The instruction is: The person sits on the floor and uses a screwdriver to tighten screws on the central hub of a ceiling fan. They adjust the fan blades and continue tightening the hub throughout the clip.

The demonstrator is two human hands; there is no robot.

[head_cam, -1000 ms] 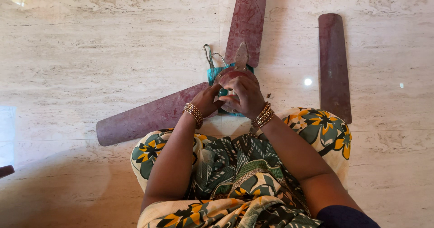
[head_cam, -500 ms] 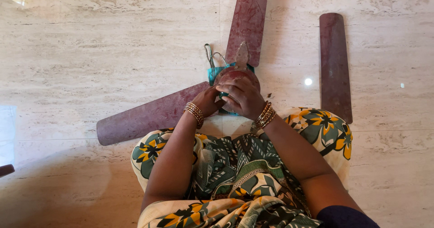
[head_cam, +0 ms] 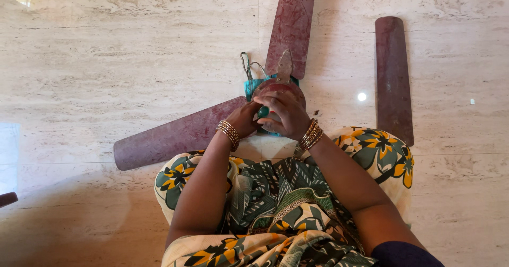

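Both hands meet over a ceiling fan taken down onto the floor, seen from the head camera. Her left hand (head_cam: pixel 245 119) curls against the near side of the fan hub (head_cam: pixel 280 89), fingers bent around something I cannot make out from here. Her right hand (head_cam: pixel 286 114) lies on top of the hub, fingers closed around a small green knob-like piece (head_cam: pixel 263 111) that sits just between the two hands. Gold bangles (head_cam: pixel 228 134) ring both wrists.

Beyond the hands, one maroon blade (head_cam: pixel 291 26) runs straight away from the hub, with a pointed metal bracket (head_cam: pixel 284 65) where it joins. Another blade (head_cam: pixel 172 137) stretches out past her left hand, low along the floor. A third blade (head_cam: pixel 393 79) lies loose, well apart, out beyond her right hand and touching nothing but her knee cloth at its near end. A teal cloth (head_cam: pixel 250 87) with thin loops peeps from under the hub on the left-hand side.

Below the hands, her lap is covered in floral fabric (head_cam: pixel 275 203) of cream, green and yellow. Pale marble floor (head_cam: pixel 106 60) spreads all around.
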